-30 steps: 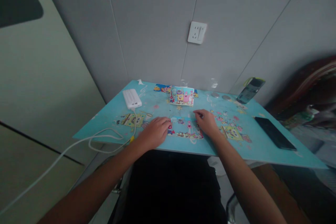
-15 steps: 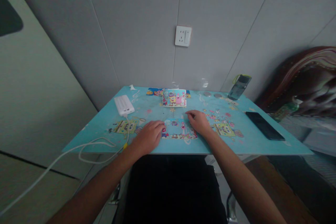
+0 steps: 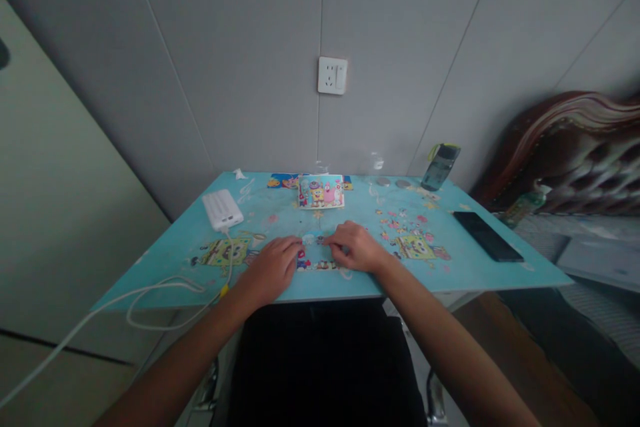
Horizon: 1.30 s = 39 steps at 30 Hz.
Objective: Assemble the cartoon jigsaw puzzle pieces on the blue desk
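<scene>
A flat cartoon picture (image 3: 313, 265) like a partly assembled jigsaw puzzle lies near the table's front edge, largely covered by my hands. My left hand (image 3: 273, 268) rests at its left side, fingers stretched out and lightly bent, fingertips on its edge. From the right, my right hand (image 3: 356, 248) reaches over the puzzle. Its index finger points left and touches the upper part, while the thumb sits lower and apart. Whether a loose piece lies under that fingertip is too small to tell. Behind the hands, a cartoon picture card (image 3: 321, 192) shows similar characters.
Left stands a white power bank (image 3: 223, 209) with a white cable (image 3: 165, 283) hanging over the front edge. Small loose cartoon pieces or prints (image 3: 400, 225) lie right of my hand. Further right are a black phone (image 3: 487, 237) and a tilted grey bottle (image 3: 441, 167).
My right hand has moved left and onto the puzzle, closer to my left hand, which stays at the puzzle's left side. The view has shifted slightly to the right.
</scene>
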Tool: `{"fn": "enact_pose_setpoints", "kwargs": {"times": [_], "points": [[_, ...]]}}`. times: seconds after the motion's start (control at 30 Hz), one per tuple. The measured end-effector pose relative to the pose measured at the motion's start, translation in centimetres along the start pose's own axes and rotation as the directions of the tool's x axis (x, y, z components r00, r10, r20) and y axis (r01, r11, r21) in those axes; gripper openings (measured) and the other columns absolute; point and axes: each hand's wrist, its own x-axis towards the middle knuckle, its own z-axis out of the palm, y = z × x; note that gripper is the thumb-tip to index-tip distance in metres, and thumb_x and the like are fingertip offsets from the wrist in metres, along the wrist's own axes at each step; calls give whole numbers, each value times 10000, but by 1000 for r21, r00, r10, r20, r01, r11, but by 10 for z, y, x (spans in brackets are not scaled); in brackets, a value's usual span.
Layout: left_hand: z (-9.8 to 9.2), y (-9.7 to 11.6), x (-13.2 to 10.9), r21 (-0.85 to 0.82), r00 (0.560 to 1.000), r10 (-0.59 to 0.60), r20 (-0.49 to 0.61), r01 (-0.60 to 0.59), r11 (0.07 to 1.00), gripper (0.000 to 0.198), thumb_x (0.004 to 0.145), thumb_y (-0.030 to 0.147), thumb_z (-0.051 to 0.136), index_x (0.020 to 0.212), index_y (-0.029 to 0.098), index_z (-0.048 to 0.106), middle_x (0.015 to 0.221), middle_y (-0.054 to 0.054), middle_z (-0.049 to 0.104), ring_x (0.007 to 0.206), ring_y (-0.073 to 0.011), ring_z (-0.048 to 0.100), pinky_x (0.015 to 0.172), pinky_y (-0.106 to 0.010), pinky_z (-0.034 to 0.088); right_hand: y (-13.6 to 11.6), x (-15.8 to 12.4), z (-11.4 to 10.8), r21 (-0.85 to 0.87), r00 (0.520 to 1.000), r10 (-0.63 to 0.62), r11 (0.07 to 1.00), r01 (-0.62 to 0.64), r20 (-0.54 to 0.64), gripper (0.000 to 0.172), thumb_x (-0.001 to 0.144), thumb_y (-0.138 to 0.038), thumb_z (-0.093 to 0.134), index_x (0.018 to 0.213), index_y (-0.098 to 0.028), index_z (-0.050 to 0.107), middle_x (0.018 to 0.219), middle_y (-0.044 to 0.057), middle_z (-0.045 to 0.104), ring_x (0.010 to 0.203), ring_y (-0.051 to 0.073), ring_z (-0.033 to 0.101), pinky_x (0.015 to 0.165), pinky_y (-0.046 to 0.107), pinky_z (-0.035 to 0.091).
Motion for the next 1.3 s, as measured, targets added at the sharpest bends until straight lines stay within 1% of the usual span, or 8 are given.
{"fn": "enact_pose_setpoints", "kwargs": {"times": [0.37, 0.83, 0.97, 1.07, 1.13, 1.17, 1.23, 1.3], "points": [[7, -7, -2, 3, 1000, -10, 16, 10, 1000, 342, 988, 202, 414, 1226, 176, 658, 1319, -114, 626, 1222, -267, 577, 1099, -479, 457, 9, -1, 15, -108, 996, -83, 991, 80, -29, 229, 891, -178, 554, 1054, -187, 715, 720, 36, 639, 700, 185, 565, 763, 317, 405], [12, -14, -2, 11, 1000, 10, 20, -10, 1000, 356, 984, 231, 420, 1245, 168, 654, 1337, -115, 621, 1228, -269, 579, 1094, -462, 460, 3, 2, 19, -127, 988, -153, 980, 151, -9, 181, 941, -237, 562, 1045, -195, 705, 769, 36, 670, 733, 179, 597, 795, 320, 423], [12, -15, -3, 14, 1000, 11, 20, -11, 1000, 354, 985, 224, 422, 1254, 169, 647, 1347, -113, 611, 1237, -269, 570, 1101, -459, 451, 5, 0, 17, -119, 991, -112, 988, 102, -79, 207, 930, -226, 564, 1066, -190, 716, 743, 31, 664, 706, 174, 594, 770, 311, 433], [12, -14, -3, 11, 1000, 18, 25, -18, 1000, 350, 989, 222, 417, 1250, 178, 647, 1344, -108, 612, 1236, -266, 569, 1103, -456, 448, 9, -2, 13, -86, 979, 3, 996, -21, -205, 225, 921, -207, 561, 1074, -190, 726, 719, 27, 662, 686, 169, 592, 756, 306, 443], [11, -14, -3, 6, 999, 22, 30, -22, 1000, 350, 993, 224, 414, 1251, 179, 646, 1346, -108, 610, 1235, -265, 569, 1102, -456, 449, 11, -3, 10, -31, 923, 136, 987, -158, -359, 233, 919, -198, 547, 1062, -196, 731, 727, 27, 672, 688, 167, 593, 767, 309, 452], [11, -14, -2, 5, 999, 21, 30, -21, 1000, 349, 994, 226, 413, 1250, 179, 647, 1345, -108, 610, 1232, -264, 571, 1099, -455, 451, 12, -3, 8, 13, 866, 220, 971, -239, -449, 238, 922, -203, 536, 1056, -200, 733, 739, 27, 678, 686, 166, 592, 766, 309, 457], [10, -13, -2, 3, 999, 20, 29, -20, 1000, 349, 992, 225, 415, 1245, 178, 650, 1341, -109, 614, 1227, -264, 576, 1091, -453, 458, 15, -2, 5, 141, 694, 394, 909, -393, -603, 256, 936, -234, 506, 1053, -201, 731, 750, 25, 678, 663, 161, 581, 732, 302, 461], [9, -13, -2, 0, 999, 20, 25, -20, 1000, 348, 988, 219, 417, 1239, 178, 654, 1331, -108, 621, 1220, -263, 580, 1086, -452, 464, 18, -2, 2, 288, 510, 534, 826, -485, -674, 298, 960, -281, 465, 1098, -192, 713, 730, 16, 658, 621, 156, 558, 668, 290, 451]]}}
